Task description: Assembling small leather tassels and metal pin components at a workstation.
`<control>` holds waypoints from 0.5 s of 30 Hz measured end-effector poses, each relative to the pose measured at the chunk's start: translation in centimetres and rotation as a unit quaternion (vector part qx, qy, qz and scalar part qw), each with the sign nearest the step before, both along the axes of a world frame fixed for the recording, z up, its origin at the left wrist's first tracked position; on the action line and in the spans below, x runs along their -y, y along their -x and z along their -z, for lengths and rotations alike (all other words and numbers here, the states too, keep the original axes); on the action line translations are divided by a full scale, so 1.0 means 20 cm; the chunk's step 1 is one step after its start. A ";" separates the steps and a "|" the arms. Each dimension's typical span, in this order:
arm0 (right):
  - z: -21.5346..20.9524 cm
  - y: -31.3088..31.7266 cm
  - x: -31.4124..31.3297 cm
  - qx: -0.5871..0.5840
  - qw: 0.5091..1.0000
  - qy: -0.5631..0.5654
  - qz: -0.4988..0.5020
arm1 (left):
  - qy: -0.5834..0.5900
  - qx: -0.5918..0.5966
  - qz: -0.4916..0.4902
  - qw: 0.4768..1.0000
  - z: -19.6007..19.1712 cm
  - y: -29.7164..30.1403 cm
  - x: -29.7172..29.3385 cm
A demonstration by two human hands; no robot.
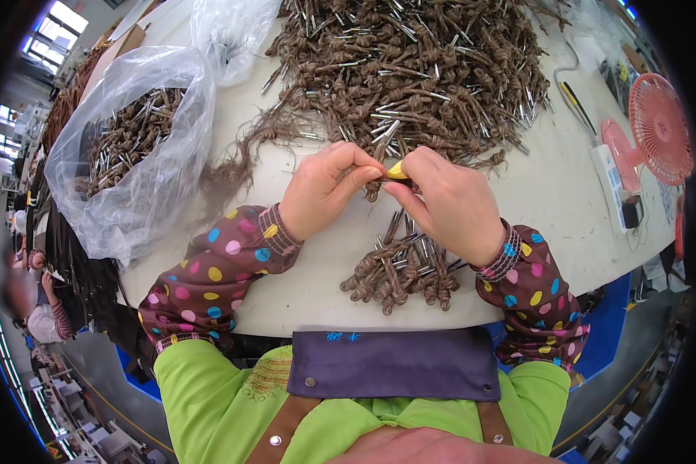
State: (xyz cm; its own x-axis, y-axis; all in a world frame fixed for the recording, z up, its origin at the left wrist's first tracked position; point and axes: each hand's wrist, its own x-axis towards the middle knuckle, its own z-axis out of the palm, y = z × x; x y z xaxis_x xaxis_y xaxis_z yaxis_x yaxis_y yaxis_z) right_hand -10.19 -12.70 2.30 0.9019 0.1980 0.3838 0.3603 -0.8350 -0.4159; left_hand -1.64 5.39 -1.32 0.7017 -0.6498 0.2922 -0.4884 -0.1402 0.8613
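Between my hands: a yellow tool (396,171) and a brown cord (374,190).
Left hand (322,188): pinching the cord.
Right hand (445,203): gripping the tool.
Below: small cord pile (400,272).
Above: big heap (410,69).

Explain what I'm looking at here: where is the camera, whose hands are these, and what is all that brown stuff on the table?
The camera sits on the person's head and looks down, so the forearms in dotted sleeve covers come in from the bottom; its fisheye lens bends the table edge. No machine is involved, only two bare hands. The left hand and right hand meet over the white table, pinching a small brown knotted piece with a yellow bit between the fingertips. Behind them lies a big heap of brown knotted cords with metal tips; a small pile lies nearer the person. On the left, a clear plastic bag holds more. A pink desk fan stands at right.
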 end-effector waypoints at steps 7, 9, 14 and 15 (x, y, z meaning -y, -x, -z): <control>0.00 0.01 -0.02 0.003 1.000 0.006 0.021 | -0.010 0.023 -0.007 1.000 0.01 0.00 0.00; 0.00 0.01 -0.02 -0.002 1.000 0.004 0.024 | -0.012 0.026 -0.008 1.000 0.01 0.00 0.00; 0.00 0.01 -0.02 0.009 1.000 0.003 0.007 | -0.024 0.035 -0.010 0.999 -0.01 0.00 0.00; 0.00 0.01 -0.02 0.015 1.000 0.014 0.004 | -0.024 0.035 -0.010 0.999 -0.01 0.00 0.00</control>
State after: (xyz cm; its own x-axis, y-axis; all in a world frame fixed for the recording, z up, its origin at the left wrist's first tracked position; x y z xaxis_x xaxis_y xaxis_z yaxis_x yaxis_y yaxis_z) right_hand -10.32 -12.32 2.31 0.8919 0.2010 0.4051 0.3649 -0.8490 -0.3822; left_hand -1.68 5.40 -1.12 0.6936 -0.6505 0.3095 -0.5436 -0.1907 0.8174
